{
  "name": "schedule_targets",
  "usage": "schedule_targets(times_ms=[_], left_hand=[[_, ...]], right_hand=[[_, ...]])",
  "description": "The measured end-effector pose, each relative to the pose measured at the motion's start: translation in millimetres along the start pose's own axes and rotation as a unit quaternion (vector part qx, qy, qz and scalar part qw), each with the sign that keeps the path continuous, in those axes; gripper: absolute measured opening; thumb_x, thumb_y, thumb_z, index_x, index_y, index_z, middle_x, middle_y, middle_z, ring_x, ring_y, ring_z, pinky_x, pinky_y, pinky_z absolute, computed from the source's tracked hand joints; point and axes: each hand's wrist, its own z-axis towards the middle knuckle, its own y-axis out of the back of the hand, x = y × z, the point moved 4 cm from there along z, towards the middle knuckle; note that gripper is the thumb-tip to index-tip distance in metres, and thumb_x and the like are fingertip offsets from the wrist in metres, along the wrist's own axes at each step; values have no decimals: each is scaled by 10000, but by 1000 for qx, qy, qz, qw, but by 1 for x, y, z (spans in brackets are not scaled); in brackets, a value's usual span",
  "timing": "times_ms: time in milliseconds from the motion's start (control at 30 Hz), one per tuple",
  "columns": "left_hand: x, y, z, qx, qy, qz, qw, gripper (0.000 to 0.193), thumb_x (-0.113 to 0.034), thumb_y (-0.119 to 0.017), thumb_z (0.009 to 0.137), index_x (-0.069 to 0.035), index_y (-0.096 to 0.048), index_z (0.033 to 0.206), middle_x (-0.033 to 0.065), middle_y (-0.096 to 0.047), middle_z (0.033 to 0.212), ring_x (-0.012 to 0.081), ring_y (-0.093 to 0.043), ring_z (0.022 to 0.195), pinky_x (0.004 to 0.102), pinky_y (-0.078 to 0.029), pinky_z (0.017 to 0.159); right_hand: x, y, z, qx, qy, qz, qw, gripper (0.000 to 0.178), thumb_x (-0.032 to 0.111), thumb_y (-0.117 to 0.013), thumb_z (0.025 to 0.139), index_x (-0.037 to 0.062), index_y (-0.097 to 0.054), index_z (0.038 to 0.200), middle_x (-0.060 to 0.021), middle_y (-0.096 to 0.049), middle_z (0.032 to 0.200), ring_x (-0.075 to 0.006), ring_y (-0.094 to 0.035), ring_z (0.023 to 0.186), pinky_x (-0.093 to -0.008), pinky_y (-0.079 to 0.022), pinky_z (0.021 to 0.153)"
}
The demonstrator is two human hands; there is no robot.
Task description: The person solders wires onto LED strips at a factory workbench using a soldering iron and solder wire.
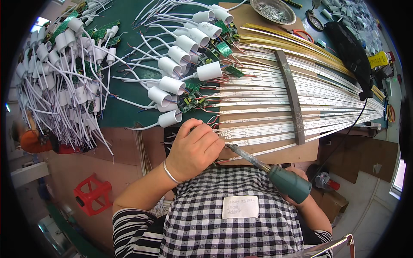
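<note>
My left hand (195,148), a metal bangle on its wrist, is closed at the near left ends of the LED strips (258,115). What its fingertips pinch is hidden; thin red wires (214,121) show beside them. My right hand (297,173) grips the green handle of a soldering iron (289,184), which partly covers it. The iron's tip meets the strip ends close to my left fingers. White lamp caps (170,118) with cables and small green circuit boards (194,101) lie left of the strips, joined by wires.
A dark bar (291,96) lies across the strips on a brown board (310,150). At left hangs a big heap of white caps and cables (64,81). A metal bowl of scraps (275,12) and a black pouch (349,51) are at the back. A red stool (92,193) stands below.
</note>
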Motion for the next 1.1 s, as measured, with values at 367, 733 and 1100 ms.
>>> schedule_targets(times_ms=[367, 733, 1100], left_hand=[[-1, -1, 0, -4, -2, 2, 1000, 186, -94, -701, 648, -90, -651, 827, 13, -593, 854, 204, -562, 888, 418, -417, 878], [3, -2, 4, -17, -11, 1, 1000, 205, -101, -697, 634, -102, -648, 833, 9, -588, 845, 202, -560, 872, 412, -418, 867], [4, -3, 2, -28, 1, -13, 1000, 215, -95, -697, 632, -100, -648, 841, 4, -585, 837, 200, -560, 861, 407, -418, 862]], right_hand=[[14, 5, 14, -129, -145, 277, 941, 345, 291, -636, 778, 0, -616, 961, -77, -652, 738, -182, -637, 683, -307, -508, 686], [-3, -7, 5, -93, -207, 252, 941, 353, 281, -638, 779, 3, -615, 995, -39, -662, 750, -148, -652, 658, -283, -510, 667], [7, 0, 12, -44, 23, 58, 997, 332, 123, -588, 867, -30, -508, 1151, -143, -658, 992, -223, -664, 852, -294, -541, 734]])
